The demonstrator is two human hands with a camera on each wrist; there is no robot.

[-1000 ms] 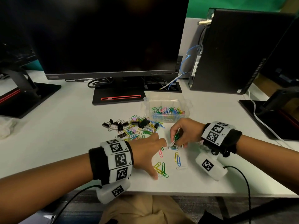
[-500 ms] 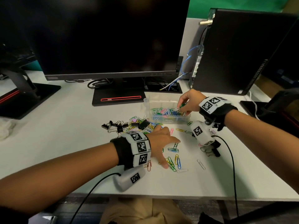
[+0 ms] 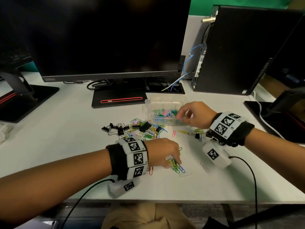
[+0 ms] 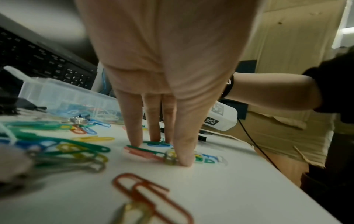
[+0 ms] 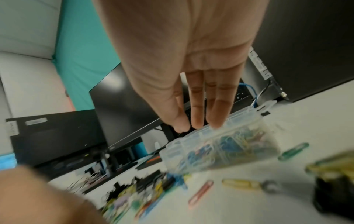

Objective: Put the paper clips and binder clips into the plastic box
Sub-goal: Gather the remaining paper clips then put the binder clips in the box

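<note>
The clear plastic box (image 3: 165,103) holds several coloured paper clips. My right hand (image 3: 179,115) hovers over its right end with straight fingers and nothing in them; the right wrist view shows the fingertips (image 5: 197,124) just above the box rim (image 5: 237,119). My left hand (image 3: 175,162) lies nearer the front edge. Its straight fingers (image 4: 182,157) press down on a small cluster of paper clips (image 3: 177,167). A mixed pile of paper clips and black binder clips (image 3: 140,128) lies left of the box.
Loose clips lie about: a pink one (image 3: 173,133), a red one (image 3: 151,171), white ones (image 3: 185,174), and a binder clip (image 3: 197,136) by my right wrist. A monitor stand (image 3: 118,98) and a computer tower (image 3: 239,50) stand behind the box.
My right hand carried pinched clips from the table to the box, let them go, and now hovers there empty. My left hand shifted right and nearer onto the small clip cluster.
</note>
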